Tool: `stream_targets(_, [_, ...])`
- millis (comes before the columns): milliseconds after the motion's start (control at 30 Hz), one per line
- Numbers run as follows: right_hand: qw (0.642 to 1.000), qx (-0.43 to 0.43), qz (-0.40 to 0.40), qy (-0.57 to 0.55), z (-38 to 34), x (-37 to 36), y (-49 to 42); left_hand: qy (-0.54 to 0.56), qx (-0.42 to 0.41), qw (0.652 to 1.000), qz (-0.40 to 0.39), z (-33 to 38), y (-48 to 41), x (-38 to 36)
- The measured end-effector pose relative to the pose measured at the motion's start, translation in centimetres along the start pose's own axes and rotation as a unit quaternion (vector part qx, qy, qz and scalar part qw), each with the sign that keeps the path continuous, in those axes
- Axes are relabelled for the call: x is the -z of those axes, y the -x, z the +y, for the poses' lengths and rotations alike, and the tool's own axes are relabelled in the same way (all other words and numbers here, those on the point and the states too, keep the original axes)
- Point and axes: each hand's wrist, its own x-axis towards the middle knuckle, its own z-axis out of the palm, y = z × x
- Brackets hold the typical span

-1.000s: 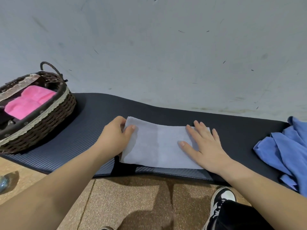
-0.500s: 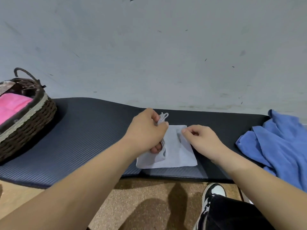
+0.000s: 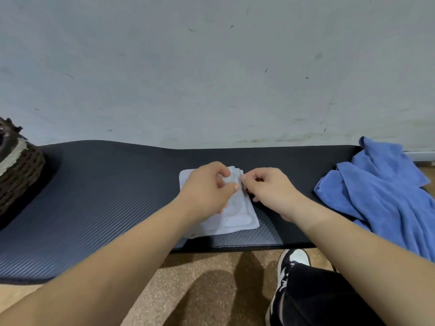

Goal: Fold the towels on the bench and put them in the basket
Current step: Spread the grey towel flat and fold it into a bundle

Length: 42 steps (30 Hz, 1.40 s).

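Your left hand (image 3: 207, 187) lies on top of the pale grey towel (image 3: 235, 215), fingers curled, thumb and forefinger pinching the towel's stacked right edge. Your right hand (image 3: 268, 189) meets it from the other side, knuckles bent, its thumb and forefinger nipping the same edge, so the two sets of fingertips almost touch. Under your left palm the towel is folded into a small rectangle, several layers thick, lying flat on the bench (image 3: 106, 184). Its near corner sits close to the bench's front edge, below your wrists.

Well out past your right hand, a blue towel (image 3: 381, 196) lies crumpled and unfolded at the bench's end, part of it hanging over the front edge. Far out past your left hand, the wicker basket (image 3: 16, 170) stands on the bench with only its side in view; its contents cannot be seen. Beyond both hands rises a scuffed grey wall (image 3: 211, 67). Below your right forearm, a black trouser leg and a black-and-white shoe (image 3: 292, 262) rest on the tan floor (image 3: 200, 290).
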Motion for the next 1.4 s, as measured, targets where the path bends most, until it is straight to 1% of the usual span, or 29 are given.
stream_targets(67, [1.0, -0.013, 0.014, 0.006, -0.1, -0.1, -0.1, -0.105, -0.04, 0.993, 0.046, -1.1, 0.2, 1.5])
stream_targets(100, [1.0, -0.021, 0.02, 0.011, -0.3, -0.2, -0.1, -0.147, -0.052, 0.986, 0.056, -1.6, 0.4, 2.3])
stream_targets(200, [0.999, -0.04, 0.021, 0.03, -0.7, -0.5, 0.0, -0.237, -0.07, 0.968, 0.035, -3.2, 1.1, 3.4])
stream_targets(300, [0.997, -0.054, 0.009, 0.06, -0.9, -1.0, 0.0, -0.273, -0.077, 0.959, 0.002, -4.4, 1.9, 2.7])
stream_targets(367, [0.997, -0.052, 0.005, 0.057, -1.1, -1.2, 0.1, -0.26, -0.086, 0.962, 0.009, -4.8, 2.0, 2.4])
stream_targets(433, [0.998, -0.053, 0.004, 0.044, -1.3, -1.3, 0.1, -0.232, -0.078, 0.968, 0.045, -4.9, 2.0, 2.9])
stream_targets(533, [0.998, -0.065, -0.001, 0.021, -1.6, -1.0, 0.0, -0.195, -0.014, 0.976, 0.094, -5.3, 1.8, 4.2])
stream_targets(600, [0.997, -0.071, -0.001, 0.03, -1.5, -0.9, 0.1, -0.175, 0.033, 0.98, 0.084, -5.7, 1.7, 4.5])
stream_targets(633, [0.996, -0.064, 0.006, 0.057, -1.3, -0.9, 0.2, -0.162, 0.05, 0.983, 0.073, -5.9, 1.7, 4.4])
stream_targets(700, [0.987, -0.019, 0.04, 0.156, -1.3, -0.8, 0.4, -0.138, 0.059, 0.986, 0.067, -6.2, 1.7, 3.9])
stream_targets(733, [0.976, 0.025, 0.062, 0.206, -1.4, -0.8, 0.5, -0.132, 0.056, 0.987, 0.072, -6.1, 1.7, 3.6])
stream_targets(767, [0.966, 0.082, 0.076, 0.234, -1.4, -0.8, 0.6, -0.129, 0.055, 0.987, 0.077, -6.0, 1.7, 3.5])
stream_targets(800, [0.957, 0.141, 0.073, 0.241, -1.5, -0.8, 0.7, -0.125, 0.056, 0.987, 0.081, -5.9, 1.6, 3.4])
stream_targets(833, [0.952, 0.183, 0.047, 0.239, -1.4, -0.8, 0.8, -0.118, 0.059, 0.988, 0.085, -5.7, 1.7, 3.3])
stream_targets(867, [0.95, 0.204, 0.002, 0.238, -1.1, -1.0, 0.9, -0.106, 0.066, 0.988, 0.086, -5.6, 1.6, 3.3])
stream_targets(900, [0.947, 0.201, -0.052, 0.245, -0.7, -1.2, 1.1, -0.09, 0.076, 0.989, 0.087, -5.5, 1.6, 3.2])
stream_targets(967, [0.936, 0.156, -0.15, 0.278, 0.3, -1.4, 1.2, -0.026, 0.101, 0.991, 0.079, -5.3, 1.5, 3.2])
stream_targets(1000, [0.93, 0.141, -0.175, 0.292, 0.7, -1.4, 1.2, 0.025, 0.114, 0.99, 0.073, -5.1, 1.6, 3.3])
stream_targets(1033, [0.927, 0.134, -0.184, 0.298, 0.9, -1.2, 1.1, 0.073, 0.129, 0.987, 0.065, -4.8, 1.7, 3.4])
stream_targets(1067, [0.928, 0.133, -0.179, 0.298, 0.8, -1.2, 1.1, 0.106, 0.143, 0.982, 0.058, -4.5, 1.9, 3.6])
stream_targets(1100, [0.929, 0.133, -0.171, 0.299, 0.6, -1.3, 1.1, 0.116, 0.151, 0.98, 0.054, -4.3, 2.0, 3.8])
stream_targets(1167, [0.923, 0.13, -0.159, 0.326, 0.2, -2.1, 1.4, 0.091, 0.147, 0.983, 0.054, -4.1, 2.2, 4.1])
stream_targets(1267, [0.909, 0.118, -0.151, 0.37, 0.0, -4.0, 2.0, 0.014, 0.117, 0.991, 0.067, -4.2, 2.3, 4.7])
stream_targets(1400, [0.93, 0.104, -0.169, 0.31, -1.1, -2.7, 1.6, -0.122, 0.07, 0.983, 0.114, -4.1, 2.0, 6.1])
